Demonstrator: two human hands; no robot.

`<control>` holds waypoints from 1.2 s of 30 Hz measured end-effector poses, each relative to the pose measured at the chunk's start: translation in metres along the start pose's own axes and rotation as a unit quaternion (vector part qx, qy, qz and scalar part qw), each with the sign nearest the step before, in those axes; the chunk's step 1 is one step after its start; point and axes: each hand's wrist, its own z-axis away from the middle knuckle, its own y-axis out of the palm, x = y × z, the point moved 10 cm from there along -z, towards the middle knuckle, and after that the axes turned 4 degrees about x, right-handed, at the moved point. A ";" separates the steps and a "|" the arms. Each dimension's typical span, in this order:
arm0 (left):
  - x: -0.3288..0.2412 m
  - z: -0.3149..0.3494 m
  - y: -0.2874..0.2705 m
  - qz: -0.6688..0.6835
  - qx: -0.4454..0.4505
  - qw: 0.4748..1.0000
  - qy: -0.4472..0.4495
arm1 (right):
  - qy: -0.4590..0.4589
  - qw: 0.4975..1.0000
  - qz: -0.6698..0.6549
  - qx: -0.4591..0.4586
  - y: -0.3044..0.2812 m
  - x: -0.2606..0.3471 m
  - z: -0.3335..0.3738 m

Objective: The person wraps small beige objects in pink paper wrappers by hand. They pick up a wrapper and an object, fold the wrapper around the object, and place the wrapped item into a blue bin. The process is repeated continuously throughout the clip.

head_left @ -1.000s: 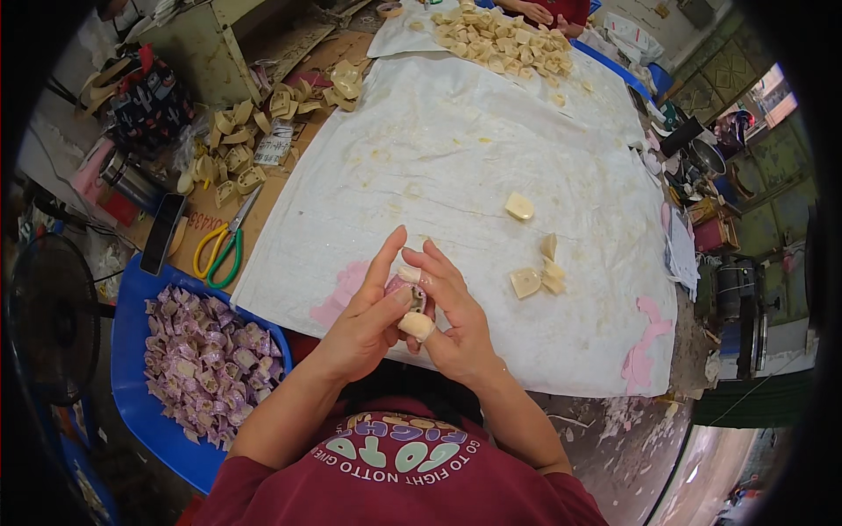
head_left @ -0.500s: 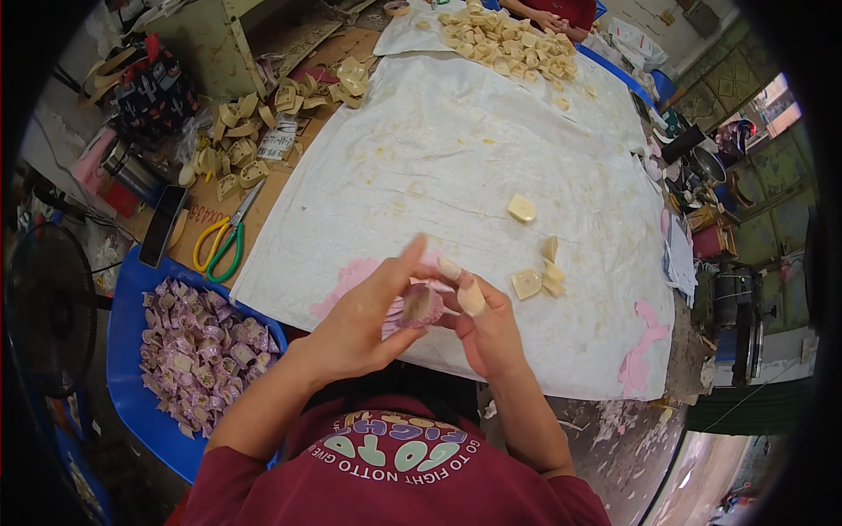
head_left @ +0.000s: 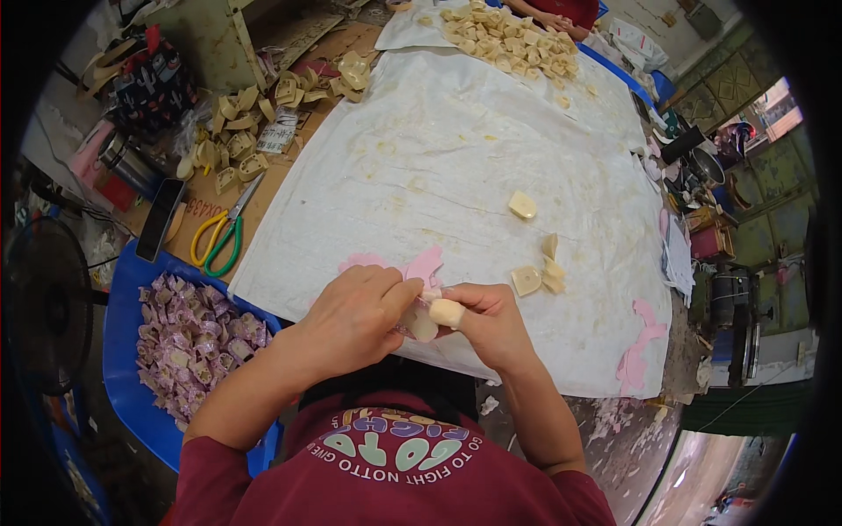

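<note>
A small purple-and-beige piece [head_left: 421, 328] was just below the frame's centre, gripped between the left hand [head_left: 355, 317] and right hand [head_left: 493, 326]; a pink strip [head_left: 424, 264] showed just above, scissors [head_left: 231, 219] centre-left, a blue tub [head_left: 123, 342] lower left.

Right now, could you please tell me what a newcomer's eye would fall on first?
Likely the left hand and right hand, holding a small piece over the near edge of the white cloth. The blue tub at lower left, heaped with purple pieces, and the cream pile at the far end may follow.
</note>
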 end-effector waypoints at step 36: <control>0.039 0.003 0.013 0.108 -0.211 0.949 -0.207 | -0.103 0.991 -0.016 -0.088 -0.006 -0.001 -0.008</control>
